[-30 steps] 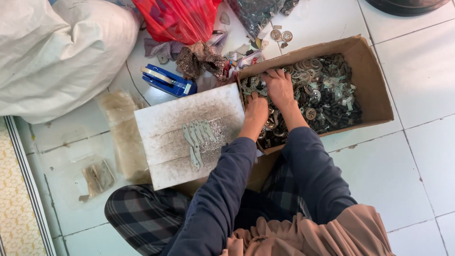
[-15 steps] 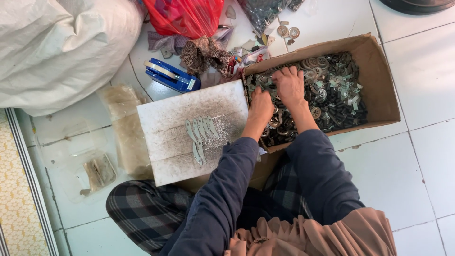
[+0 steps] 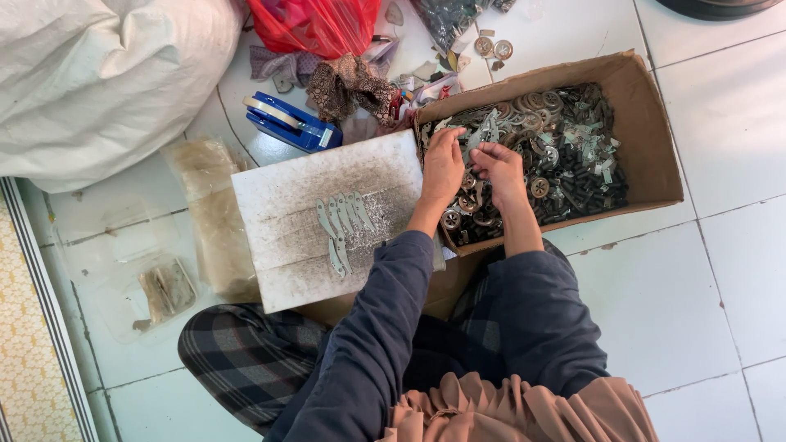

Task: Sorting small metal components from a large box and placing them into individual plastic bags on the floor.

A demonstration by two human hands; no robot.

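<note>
Both hands are down in the cardboard box (image 3: 647, 123), fingers curled among the loose metal parts (image 3: 565, 155). The left hand (image 3: 443, 168) rests on the pile near the box's left wall; the right hand (image 3: 499, 170) seems to pinch a small piece, though I cannot tell for sure. Just left, a white board (image 3: 278, 270) on the lap carries a neat row of flat metal strips (image 3: 342, 223), within easy reach. A blue tape dispenser (image 3: 288, 123) and rags crowd the far side; bare tiles lie to the right.
</note>
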